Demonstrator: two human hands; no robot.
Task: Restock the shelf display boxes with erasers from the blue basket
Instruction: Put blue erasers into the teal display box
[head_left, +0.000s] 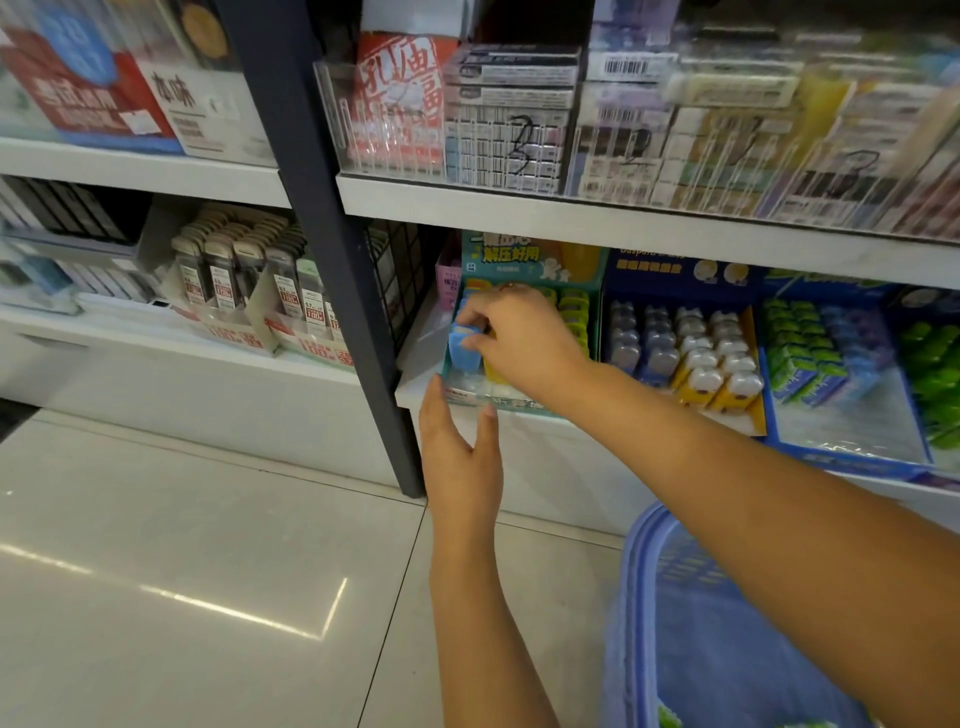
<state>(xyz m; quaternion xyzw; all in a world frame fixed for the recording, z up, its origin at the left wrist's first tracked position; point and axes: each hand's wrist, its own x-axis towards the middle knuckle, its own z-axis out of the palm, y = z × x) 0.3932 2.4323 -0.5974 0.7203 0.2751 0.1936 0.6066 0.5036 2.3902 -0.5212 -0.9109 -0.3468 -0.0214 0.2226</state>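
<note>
"Starting nearest: is the blue basket (640, 597) placed clear of the arms?"

"It is set low at the right, under the right forearm; little of its stock can be seen. The left hand (460, 460) is laid straight-fingered against the front lip of the teal display box (462, 393), with nothing gripped."

"And the right hand (519, 335)?"

"A blue eraser (464, 354) is pinched at the box's left column. It could be wedged askew if pushed crooked against its neighbours. Room is narrowed by the dark post (358, 338) on the left, and lift is capped by the upper shelf (623, 226)."
</note>
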